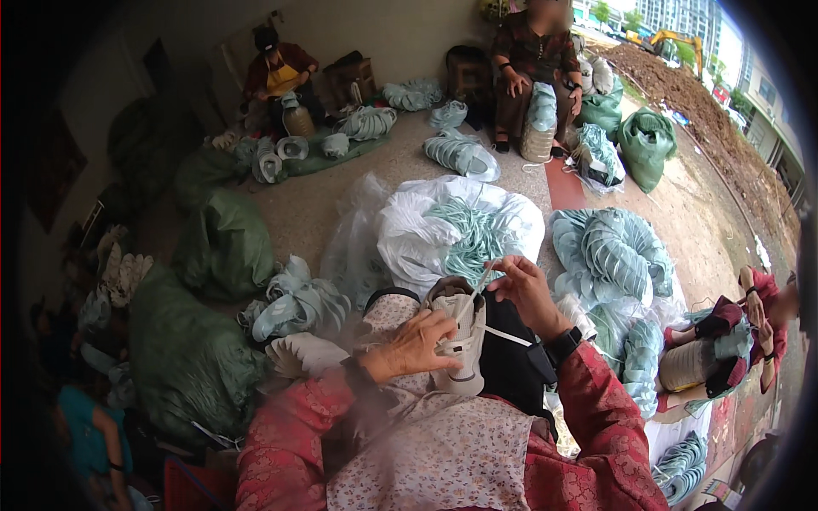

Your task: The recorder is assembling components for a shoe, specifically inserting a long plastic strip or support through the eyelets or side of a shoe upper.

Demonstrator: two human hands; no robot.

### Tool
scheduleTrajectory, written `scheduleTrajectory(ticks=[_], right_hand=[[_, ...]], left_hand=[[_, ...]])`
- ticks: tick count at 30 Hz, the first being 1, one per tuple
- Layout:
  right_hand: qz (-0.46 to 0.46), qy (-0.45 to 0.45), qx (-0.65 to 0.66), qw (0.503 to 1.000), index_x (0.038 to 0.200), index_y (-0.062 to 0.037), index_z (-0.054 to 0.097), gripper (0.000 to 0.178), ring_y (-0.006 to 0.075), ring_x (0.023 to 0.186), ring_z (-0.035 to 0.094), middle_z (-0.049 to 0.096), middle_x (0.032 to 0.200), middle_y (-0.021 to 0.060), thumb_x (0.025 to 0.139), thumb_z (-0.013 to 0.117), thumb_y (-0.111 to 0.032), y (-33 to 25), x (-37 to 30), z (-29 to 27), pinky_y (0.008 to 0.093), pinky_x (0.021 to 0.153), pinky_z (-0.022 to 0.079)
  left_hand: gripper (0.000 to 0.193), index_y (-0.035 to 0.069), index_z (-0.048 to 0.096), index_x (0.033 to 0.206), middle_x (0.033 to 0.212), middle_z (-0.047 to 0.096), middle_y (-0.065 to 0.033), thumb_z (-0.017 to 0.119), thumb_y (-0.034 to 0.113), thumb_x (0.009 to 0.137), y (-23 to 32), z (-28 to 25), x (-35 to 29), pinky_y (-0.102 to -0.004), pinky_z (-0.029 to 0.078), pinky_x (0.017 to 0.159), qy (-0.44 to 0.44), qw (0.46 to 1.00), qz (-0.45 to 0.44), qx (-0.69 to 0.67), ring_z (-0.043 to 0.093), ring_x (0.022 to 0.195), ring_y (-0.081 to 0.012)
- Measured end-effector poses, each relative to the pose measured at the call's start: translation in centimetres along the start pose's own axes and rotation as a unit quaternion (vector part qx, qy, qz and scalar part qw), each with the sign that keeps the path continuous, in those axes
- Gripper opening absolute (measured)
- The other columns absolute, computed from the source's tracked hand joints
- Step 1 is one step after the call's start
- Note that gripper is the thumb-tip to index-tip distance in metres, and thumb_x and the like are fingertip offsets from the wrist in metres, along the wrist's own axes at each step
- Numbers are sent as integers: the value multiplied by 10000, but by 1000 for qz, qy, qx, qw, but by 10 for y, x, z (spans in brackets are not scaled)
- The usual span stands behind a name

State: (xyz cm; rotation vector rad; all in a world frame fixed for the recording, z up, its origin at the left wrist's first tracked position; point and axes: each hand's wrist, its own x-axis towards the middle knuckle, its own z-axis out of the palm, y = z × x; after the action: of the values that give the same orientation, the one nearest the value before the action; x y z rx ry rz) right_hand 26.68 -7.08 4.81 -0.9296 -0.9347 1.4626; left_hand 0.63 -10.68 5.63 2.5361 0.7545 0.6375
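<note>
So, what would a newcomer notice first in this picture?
At centre, the left hand steadies a pale shoe upper while the right hand pulls a white lace up from it. Just beyond, an open white sack spills pale green laces. Other seated people work at the far wall.

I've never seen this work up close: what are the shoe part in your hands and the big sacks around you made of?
The shoe upper looks like beige woven fabric, matte, with a flat white lace, probably textile. The white sack seems thin glossy plastic; the green sack looks like duller plastic film.

Beige shoe (460,341), white lace (507,336), red floral sleeves (596,417)
</note>
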Motion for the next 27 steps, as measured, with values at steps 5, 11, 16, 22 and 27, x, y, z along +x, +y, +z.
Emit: scheduleTrajectory(ticks=[5, 11, 16, 22, 27], right_hand=[[85, -38, 224, 970, 1056, -25, 517, 212, 193, 832, 670, 628, 1168, 170, 998, 521, -229, 9, 3, 6, 309, 713, 566], [118, -39, 183, 975, 1229, 29, 489, 289, 195, 897, 656, 631, 1056, 113, 1002, 508, -150, 8, -2, 22, 324, 801, 569], [127, -45, 161, 978, 1269, 44, 468, 302, 197, 908, 654, 620, 1090, 118, 1007, 480, -106, 28, 5, 9, 322, 825, 572], [160, 1, 195, 968, 1249, 10, 469, 260, 192, 877, 661, 631, 1064, 115, 1032, 410, -121, 32, 9, 15, 313, 803, 575], [126, 14, 214, 969, 1261, -7, 451, 265, 183, 867, 649, 619, 1055, 109, 1031, 413, -133, 48, 16, -14, 326, 789, 561]], left_hand=[[332, 61, 613, 873, 888, 518, -89, 805, 266, 696, -3, 11, -1, -392, 445, 789, 6, 1000, -10, 3, 540, 879, -285], [249, 28, 652, 799, 852, 521, -93, 778, 231, 727, -16, 8, -1, -379, 448, 751, -17, 997, -38, -60, 544, 843, -273], [244, 17, 656, 804, 839, 526, -93, 763, 231, 754, -12, 2, 10, -364, 443, 732, -73, 993, -69, -68, 546, 830, -264], [259, 25, 646, 781, 845, 528, -70, 772, 251, 766, -26, -15, 16, -322, 437, 715, -153, 975, -92, -135, 552, 826, -213], [265, 17, 627, 755, 848, 521, -41, 774, 235, 783, -29, -23, 23, -286, 423, 711, -222, 945, -86, -226, 534, 818, -150]])
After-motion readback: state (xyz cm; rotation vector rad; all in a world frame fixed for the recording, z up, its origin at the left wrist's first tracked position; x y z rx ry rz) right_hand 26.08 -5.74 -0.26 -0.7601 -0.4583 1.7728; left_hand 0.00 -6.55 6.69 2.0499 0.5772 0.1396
